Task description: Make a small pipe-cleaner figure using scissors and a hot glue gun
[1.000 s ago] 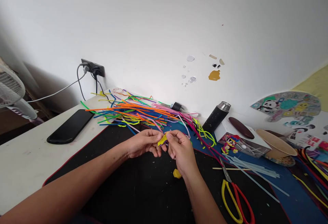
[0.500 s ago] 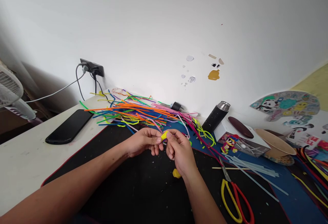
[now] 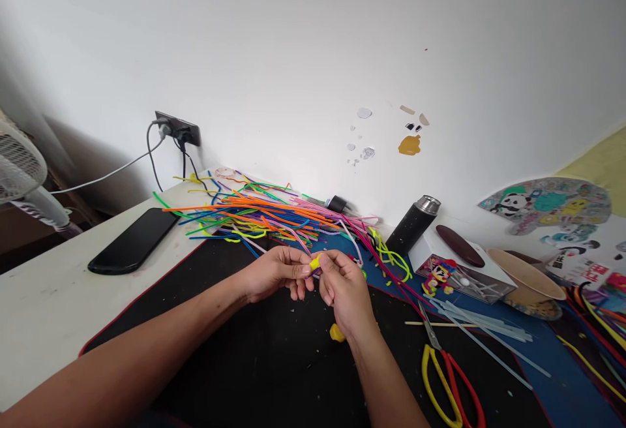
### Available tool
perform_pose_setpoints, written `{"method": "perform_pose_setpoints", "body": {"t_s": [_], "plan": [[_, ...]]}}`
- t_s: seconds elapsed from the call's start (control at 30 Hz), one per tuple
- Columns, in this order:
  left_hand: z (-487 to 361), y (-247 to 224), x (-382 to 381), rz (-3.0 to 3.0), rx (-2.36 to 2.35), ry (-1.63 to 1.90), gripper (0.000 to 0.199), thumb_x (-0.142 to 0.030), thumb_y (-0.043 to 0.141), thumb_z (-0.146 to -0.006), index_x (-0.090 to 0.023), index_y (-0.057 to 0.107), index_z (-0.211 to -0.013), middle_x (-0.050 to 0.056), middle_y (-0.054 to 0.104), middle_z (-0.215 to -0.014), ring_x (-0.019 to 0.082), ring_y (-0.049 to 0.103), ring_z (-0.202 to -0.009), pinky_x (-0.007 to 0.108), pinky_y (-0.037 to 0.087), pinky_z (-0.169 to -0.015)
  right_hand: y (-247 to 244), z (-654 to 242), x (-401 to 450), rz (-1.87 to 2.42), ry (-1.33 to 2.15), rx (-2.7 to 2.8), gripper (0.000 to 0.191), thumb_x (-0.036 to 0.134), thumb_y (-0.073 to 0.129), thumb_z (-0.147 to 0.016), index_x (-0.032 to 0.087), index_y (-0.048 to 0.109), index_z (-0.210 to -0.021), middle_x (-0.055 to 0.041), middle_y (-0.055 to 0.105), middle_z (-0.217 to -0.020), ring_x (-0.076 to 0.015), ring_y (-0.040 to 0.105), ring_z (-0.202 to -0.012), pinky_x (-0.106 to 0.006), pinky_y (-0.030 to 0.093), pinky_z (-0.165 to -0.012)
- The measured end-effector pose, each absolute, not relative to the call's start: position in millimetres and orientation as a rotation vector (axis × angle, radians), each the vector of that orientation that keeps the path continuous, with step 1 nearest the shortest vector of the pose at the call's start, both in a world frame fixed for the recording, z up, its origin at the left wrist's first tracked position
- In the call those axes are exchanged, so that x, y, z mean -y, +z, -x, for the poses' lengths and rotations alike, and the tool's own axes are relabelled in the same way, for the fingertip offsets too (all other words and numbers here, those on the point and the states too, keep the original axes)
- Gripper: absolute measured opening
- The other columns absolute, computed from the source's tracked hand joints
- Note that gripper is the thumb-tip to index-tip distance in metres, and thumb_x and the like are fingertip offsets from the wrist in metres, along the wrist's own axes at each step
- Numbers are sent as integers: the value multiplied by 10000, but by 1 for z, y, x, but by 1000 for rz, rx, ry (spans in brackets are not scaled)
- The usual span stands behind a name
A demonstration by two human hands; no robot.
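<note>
A small yellow piece (image 3: 315, 262), with a bit of purple under it, is pinched between my two hands over the black mat (image 3: 274, 363). The fingertips of my left hand (image 3: 280, 273) close on its left end. From the other side, the thumb and fingers of my right hand (image 3: 348, 290) grip it. Its exact kind is too small to make out, and fingers cover part of it. Below my right wrist lies a yellow lump (image 3: 337, 333) on the mat. Scissors (image 3: 443, 363) with yellow and red handles rest to the right.
Colourful pipe cleaners (image 3: 264, 209) heap along the wall. A black phone (image 3: 132, 242) lies at the left. On the right are a black flask (image 3: 411, 226), a small colourful figure (image 3: 439, 278), pale glue sticks (image 3: 489, 323), a white box (image 3: 430, 252) and a bowl (image 3: 525, 271).
My fingers have shifted slightly on the yellow piece, and more of it shows between them. Both hands stay in nearly the same place.
</note>
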State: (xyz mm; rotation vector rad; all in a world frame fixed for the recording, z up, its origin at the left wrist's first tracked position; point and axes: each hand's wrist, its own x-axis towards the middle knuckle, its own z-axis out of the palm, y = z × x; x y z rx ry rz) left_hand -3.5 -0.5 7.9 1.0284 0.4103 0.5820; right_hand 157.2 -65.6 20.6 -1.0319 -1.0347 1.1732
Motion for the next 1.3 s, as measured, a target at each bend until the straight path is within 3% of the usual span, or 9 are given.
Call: {"method": "perform_pose_setpoints", "body": {"t_s": [0.2,0.37,0.47,0.73,0.93,1.3], "plan": [[4,6,1,-1025,-387,573,357,-414,898,-750,-89,751,-770,94,752,-732,124,672,-523,180,501,-463,22,-153,67,1006,1175,998,371,532,781,-863,169,707,-879,110,392,-443,-47,293,-346,-195,193,-362],[3,8,1,-980,-368,594,427,-495,846,-804,-92,764,-917,151,785,-917,171,738,-660,232,588,-597,22,-159,64,1043,1149,913,382,528,815,-825,164,700,-853,119,369,-422,-46,276,-351,-195,207,-374],[2,8,2,-965,-352,625,442,-511,836,-810,-104,756,-961,133,771,-922,188,749,-697,249,600,-620,23,-162,62,1050,1138,896,387,528,823,-814,162,701,-852,119,370,-419,-45,282,-349,-195,207,-379],[2,7,1,-1009,-370,604,342,-411,871,-798,-99,732,-819,99,750,-804,140,705,-636,216,574,-613,22,-159,66,1060,1271,982,432,568,805,-822,160,723,-936,94,449,-473,-52,344,-359,-185,231,-362],[4,4,-1,-978,-365,617,364,-442,867,-794,-103,734,-777,108,761,-782,132,691,-598,201,561,-583,25,-159,66,1063,1281,971,494,589,799,-817,162,723,-1054,90,472,-485,-63,365,-360,-187,233,-360],[1,10,3,-1101,-352,646,426,-493,850,-798,-106,764,-956,118,770,-877,170,725,-663,250,586,-611,21,-162,63,1078,1157,945,413,550,835,-787,178,658,-808,92,468,-458,-49,314,-352,-196,219,-370]]}}
